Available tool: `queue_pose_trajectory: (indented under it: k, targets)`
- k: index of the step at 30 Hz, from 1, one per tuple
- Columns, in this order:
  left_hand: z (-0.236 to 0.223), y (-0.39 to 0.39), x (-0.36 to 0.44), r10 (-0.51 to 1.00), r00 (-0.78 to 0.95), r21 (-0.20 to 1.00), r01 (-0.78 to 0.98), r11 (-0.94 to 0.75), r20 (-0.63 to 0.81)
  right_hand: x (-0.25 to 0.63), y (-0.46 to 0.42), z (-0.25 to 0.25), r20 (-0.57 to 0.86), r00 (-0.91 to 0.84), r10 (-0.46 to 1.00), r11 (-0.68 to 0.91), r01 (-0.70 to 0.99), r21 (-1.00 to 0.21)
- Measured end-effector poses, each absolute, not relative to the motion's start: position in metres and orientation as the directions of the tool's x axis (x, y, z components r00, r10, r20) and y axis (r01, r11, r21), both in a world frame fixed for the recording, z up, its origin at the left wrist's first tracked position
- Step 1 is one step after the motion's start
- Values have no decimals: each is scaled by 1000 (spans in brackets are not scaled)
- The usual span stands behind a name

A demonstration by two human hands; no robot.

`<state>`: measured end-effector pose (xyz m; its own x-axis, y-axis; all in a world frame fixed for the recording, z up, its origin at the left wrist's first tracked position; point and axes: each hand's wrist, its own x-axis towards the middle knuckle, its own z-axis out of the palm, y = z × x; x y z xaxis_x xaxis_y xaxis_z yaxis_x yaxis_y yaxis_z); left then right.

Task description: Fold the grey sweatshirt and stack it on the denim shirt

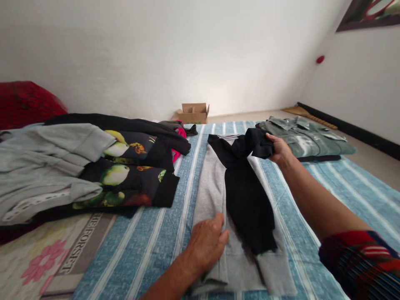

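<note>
Touching one garment (248, 200): two hands (208, 241) (279, 148)

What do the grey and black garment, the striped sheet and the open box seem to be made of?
Garment: probably soft, cotton-like knit; its grey parts look matte and speckled. Striped sheet: fabric, perhaps cotton; it lies flat without shine. Open box: likely cardboard, given its dull brown walls and thin flaps.

Grey-and-black sweatshirt (211, 183) of matt knit cloth, striped bedsheet (150, 250) of matt cloth, jacket (308, 141) of denim-like cloth, box (192, 118) of matt cardboard, wall (140, 62) smooth, matt.
</note>
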<state>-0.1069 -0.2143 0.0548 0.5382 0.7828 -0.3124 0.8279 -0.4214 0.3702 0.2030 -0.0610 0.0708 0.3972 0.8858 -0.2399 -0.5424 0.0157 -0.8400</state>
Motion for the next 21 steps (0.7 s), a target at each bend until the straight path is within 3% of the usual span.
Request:
queue_pose_trajectory:
  k: [7,11,16,21]
  targets:
    - [43,-218,-127,767,626,580,681,-446,-145,211,-84,60,-356,398,845,-85,-557,-826]
    - [46,-226,-141,753,658,619,595,-513,-8,205,-101,54,-382,394,836,-120,-547,-828]
    - [57,-245,-155,721,678,599,521,-608,142,201,-115,47,-286,533,796,-200,-214,-956]
    - [58,-266,-175,708,655,559,494,-666,264,205,-132,46,-215,652,727,-291,8,-957]
